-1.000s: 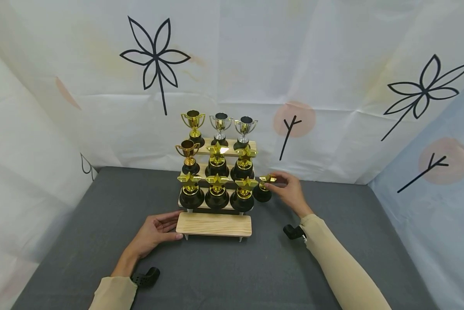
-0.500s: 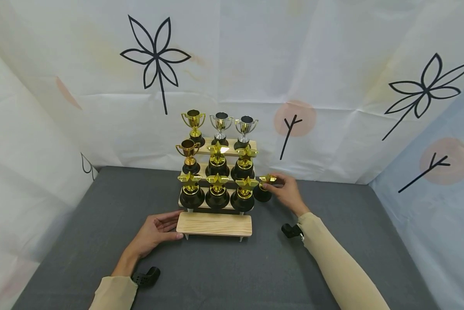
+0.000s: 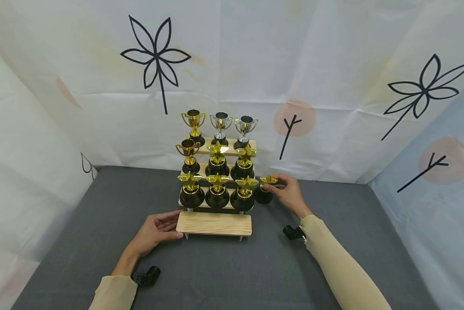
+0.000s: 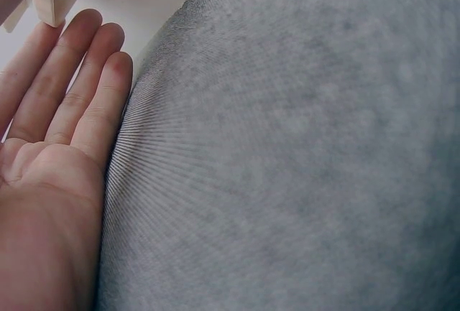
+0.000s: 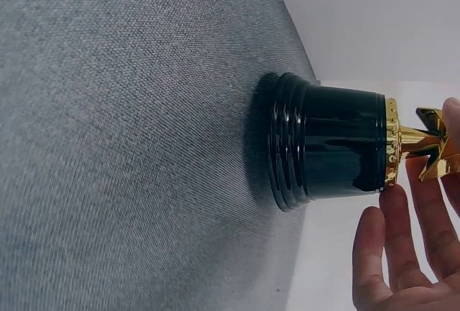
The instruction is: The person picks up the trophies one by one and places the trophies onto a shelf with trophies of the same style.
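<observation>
My right hand [image 3: 290, 192] pinches the gold star top of a star trophy [image 5: 345, 138] between thumb and fingers. This trophy stands upright, its black base close over the grey cloth, just right of the wooden tiered stand [image 3: 214, 223]. Beside the stand's lowest step, my left hand [image 3: 153, 233] touches its left end, thumb at the front corner and fingers behind. In the left wrist view those fingers [image 4: 86, 81] lie straight, tips near the wood. Other star trophies [image 3: 217, 192] fill the step above. The lowest step bears nothing.
Behind the front row, star trophies share the middle step with a bronze-coloured cup trophy [image 3: 189, 150]. On the top step stand a gold cup [image 3: 194, 122] and two silver cups [image 3: 221, 123]. A white printed cloth [image 3: 251, 51] hangs at the back of the grey table [image 3: 332, 258].
The star trophy in my right hand has shifted slightly to the right and toward me. My left hand stays at the end of the lowest step.
</observation>
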Motion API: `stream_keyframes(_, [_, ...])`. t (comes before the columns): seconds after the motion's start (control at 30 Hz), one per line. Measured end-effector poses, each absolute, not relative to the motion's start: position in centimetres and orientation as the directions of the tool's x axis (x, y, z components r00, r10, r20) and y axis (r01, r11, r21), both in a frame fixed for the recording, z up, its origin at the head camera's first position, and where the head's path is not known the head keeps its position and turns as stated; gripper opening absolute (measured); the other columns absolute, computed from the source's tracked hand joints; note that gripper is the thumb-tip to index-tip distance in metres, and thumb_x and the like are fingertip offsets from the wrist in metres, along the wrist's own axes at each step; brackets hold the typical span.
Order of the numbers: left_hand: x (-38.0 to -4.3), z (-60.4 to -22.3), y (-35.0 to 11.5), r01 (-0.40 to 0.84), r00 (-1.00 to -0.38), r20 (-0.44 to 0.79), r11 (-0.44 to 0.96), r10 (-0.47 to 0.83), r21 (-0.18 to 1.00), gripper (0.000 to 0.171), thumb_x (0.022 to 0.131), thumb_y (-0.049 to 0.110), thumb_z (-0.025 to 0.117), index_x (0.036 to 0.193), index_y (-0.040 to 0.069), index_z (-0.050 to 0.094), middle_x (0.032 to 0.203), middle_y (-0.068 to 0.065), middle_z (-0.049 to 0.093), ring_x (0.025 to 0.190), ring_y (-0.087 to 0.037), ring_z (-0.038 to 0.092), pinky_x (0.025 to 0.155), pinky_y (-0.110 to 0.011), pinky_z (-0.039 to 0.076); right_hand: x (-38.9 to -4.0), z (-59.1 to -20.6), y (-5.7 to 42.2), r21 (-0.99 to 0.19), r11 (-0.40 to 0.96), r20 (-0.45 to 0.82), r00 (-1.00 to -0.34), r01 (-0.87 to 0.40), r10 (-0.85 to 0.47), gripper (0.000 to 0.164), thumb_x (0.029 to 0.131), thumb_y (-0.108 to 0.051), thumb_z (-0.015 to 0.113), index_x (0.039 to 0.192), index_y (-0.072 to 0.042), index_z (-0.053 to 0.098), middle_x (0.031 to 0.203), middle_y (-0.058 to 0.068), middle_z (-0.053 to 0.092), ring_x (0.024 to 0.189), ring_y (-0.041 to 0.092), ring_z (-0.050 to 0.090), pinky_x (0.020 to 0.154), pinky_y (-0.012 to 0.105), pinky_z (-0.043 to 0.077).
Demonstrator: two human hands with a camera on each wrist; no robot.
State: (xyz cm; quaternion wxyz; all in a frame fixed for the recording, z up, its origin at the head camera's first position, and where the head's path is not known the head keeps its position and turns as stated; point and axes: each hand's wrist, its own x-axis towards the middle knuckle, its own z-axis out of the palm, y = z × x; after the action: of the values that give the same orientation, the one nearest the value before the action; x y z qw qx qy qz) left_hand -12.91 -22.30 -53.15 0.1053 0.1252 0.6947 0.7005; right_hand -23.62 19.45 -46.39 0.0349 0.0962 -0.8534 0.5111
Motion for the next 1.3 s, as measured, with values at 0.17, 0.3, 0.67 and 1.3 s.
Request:
stream_keyframes(0.17, [-12.9,-53.1,-22.3,0.018,-0.947,0.021,-0.014,0.322,1.000,0.075,0.081,-0.004,0.082,0.145,-0.014,0.045,0.143,-0.036,0.047,0.120,-0.009,0.062,0.103,-0.027,0.053,-22.9,-45.8,20.0,-0.868,0.450,0.171,-0.977,-0.209,-0.123,0.033,0.091,-0.012,0.079,0.119,0.004,0.071,0.115,0.020,0.068,0.107,0.034,0.065,0.093,0.048,0.059])
stream_keyframes(0.3, [-12.9,-53.1,-22.4,0.024,-0.945,0.027,-0.012,0.326,1.000,0.074,0.081,-0.004,0.082,0.145,-0.014,0.045,0.144,-0.036,0.047,0.120,-0.009,0.062,0.102,-0.027,0.053,-22.1,-45.0,20.4,-0.866,0.442,0.195,-0.972,-0.233,-0.130,0.032,0.092,-0.014,0.079,0.118,0.003,0.071,0.114,0.019,0.069,0.105,0.033,0.066,0.084,0.032,0.061])
stream_keyframes(0.67, [-12.9,-53.2,-22.5,0.025,-0.946,0.027,-0.012,0.323,1.000,0.074,0.081,-0.005,0.082,0.145,-0.014,0.045,0.144,-0.036,0.047,0.120,-0.008,0.062,0.103,-0.027,0.053,-20.2,-43.0,20.6,-0.856,0.433,0.232,-0.958,-0.282,-0.166,0.036,0.091,-0.013,0.079,0.122,0.003,0.070,0.118,0.019,0.068,0.106,0.035,0.066,0.092,0.039,0.060])
stream_keyframes(1.3, [-13.0,-53.3,-22.4,0.033,-0.944,0.034,-0.008,0.328,0.999,0.073,0.082,-0.004,0.082,0.145,-0.013,0.046,0.144,-0.035,0.048,0.120,-0.009,0.062,0.103,-0.028,0.053,-17.2,-40.3,21.2,-0.829,0.376,0.361,-0.910,-0.413,-0.204,0.031,0.087,0.000,0.080,0.115,0.006,0.071,0.111,0.018,0.069,0.095,0.006,0.066,0.087,0.016,0.057])
